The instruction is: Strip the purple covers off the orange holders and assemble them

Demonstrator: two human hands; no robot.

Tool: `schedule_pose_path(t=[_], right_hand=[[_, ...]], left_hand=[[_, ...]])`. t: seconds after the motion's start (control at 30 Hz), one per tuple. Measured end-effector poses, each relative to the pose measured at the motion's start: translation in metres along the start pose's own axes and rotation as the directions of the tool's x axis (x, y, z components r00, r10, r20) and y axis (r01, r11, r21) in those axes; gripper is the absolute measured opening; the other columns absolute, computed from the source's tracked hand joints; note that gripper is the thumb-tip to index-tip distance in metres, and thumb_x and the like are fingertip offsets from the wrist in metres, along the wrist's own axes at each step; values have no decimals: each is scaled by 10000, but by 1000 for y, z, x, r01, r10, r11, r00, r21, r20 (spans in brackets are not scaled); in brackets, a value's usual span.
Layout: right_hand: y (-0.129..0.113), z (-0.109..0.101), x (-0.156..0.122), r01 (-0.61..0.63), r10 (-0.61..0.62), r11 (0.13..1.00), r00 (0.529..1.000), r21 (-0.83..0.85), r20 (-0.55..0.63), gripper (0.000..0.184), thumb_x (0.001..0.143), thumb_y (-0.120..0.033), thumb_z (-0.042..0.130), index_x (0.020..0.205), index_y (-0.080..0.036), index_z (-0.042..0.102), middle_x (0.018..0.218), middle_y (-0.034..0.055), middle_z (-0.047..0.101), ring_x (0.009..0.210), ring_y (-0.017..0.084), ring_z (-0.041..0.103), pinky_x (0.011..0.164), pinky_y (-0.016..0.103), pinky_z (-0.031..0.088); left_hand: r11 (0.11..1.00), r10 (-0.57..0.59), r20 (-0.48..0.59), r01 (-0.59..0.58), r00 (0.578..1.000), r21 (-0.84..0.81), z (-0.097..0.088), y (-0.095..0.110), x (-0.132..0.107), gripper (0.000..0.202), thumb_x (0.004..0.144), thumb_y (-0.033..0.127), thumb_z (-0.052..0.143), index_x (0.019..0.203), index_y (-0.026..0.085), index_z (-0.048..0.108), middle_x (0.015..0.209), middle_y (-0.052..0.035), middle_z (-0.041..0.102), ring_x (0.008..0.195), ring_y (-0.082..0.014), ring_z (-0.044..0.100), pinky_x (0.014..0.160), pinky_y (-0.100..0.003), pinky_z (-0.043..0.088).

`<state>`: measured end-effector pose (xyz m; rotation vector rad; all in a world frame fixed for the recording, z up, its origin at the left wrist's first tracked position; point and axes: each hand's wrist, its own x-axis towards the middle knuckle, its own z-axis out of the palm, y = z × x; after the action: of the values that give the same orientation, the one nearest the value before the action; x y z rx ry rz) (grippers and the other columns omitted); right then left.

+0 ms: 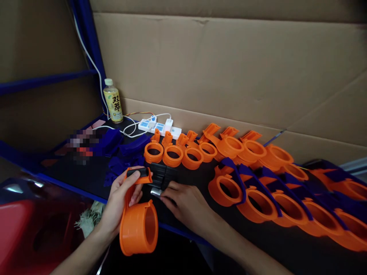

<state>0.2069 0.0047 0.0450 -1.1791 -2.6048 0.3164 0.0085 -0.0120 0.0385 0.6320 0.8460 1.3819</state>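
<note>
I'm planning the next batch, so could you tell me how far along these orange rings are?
Looks done: front row carries blue pieces. In hand: left hand holds one orange ring; right hand reaches the black pieces. Left: back row bare, loose blue pieces waiting.

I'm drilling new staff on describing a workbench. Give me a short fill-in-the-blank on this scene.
The left hand holds an ___ ring part.
The right hand rests by a stack of ___ pieces.
The bottle has a ___ cap.
Missing words: orange; black; white.
</note>
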Motion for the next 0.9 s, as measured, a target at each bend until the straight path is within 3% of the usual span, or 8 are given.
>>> schedule_pose_path(t=[0.07,0.17,0.27,0.4,0.53,0.67,0.9], right_hand=[[1,-10,-1,13,-11,999,999,42,-49,192,976,-246,528,982,-249,719,913,13,685,795,129,656,655,228,481],[-1,-29,-1,39,-4,989,972,145,-234,212,985,-258,530,1119,-253,694,1044,20,694,902,120,665,767,232,520],[-8,-38,1,104,-59,988,934,112,-352,328,948,-302,606,1272,-258,630,1179,34,667,1039,150,639,845,267,529],[-10,-32,1,158,-148,987,900,-10,-411,250,930,-260,632,1171,-226,685,1064,27,695,957,163,634,775,289,531],[11,-27,-2,68,-18,994,871,83,-492,208,906,-255,667,1107,-229,713,1056,33,686,986,163,633,834,307,534],[30,-18,-4,-115,177,978,898,173,-403,178,907,-307,664,1068,-272,731,1059,21,687,1001,177,644,831,328,547],[30,6,-5,-208,249,964,924,166,-290,180,912,-331,648,1067,-292,730,1072,16,681,1033,188,645,828,345,556]], left_hand=[[1000,-23,10,22,1000,20,-1,-2,0,253,895,322,663,1075,144,668,476,91,395,402,-30,248,424,-169,247],[997,-38,29,36,999,67,0,-8,0,255,888,319,682,1089,164,657,468,97,388,404,-35,265,423,-171,237],[989,-74,81,63,994,133,5,-16,-1,251,860,320,722,1051,174,650,488,96,403,417,-35,283,421,-171,227],[983,-111,120,91,987,161,8,-21,-1,264,843,321,741,1038,170,647,500,94,417,416,-33,293,419,-175,218],[997,-47,36,45,998,64,2,-12,3,263,907,353,644,1086,160,642,475,91,404,403,-44,262,422,-187,221],[1000,-24,-12,24,1000,-6,-4,-3,5,277,920,363,584,1062,134,649,496,78,409,410,-54,278,427,-201,249],[999,-31,2,31,1000,-17,-3,-5,3,273,921,361,568,1028,124,647,517,67,429,414,-53,293,426,-196,256]])
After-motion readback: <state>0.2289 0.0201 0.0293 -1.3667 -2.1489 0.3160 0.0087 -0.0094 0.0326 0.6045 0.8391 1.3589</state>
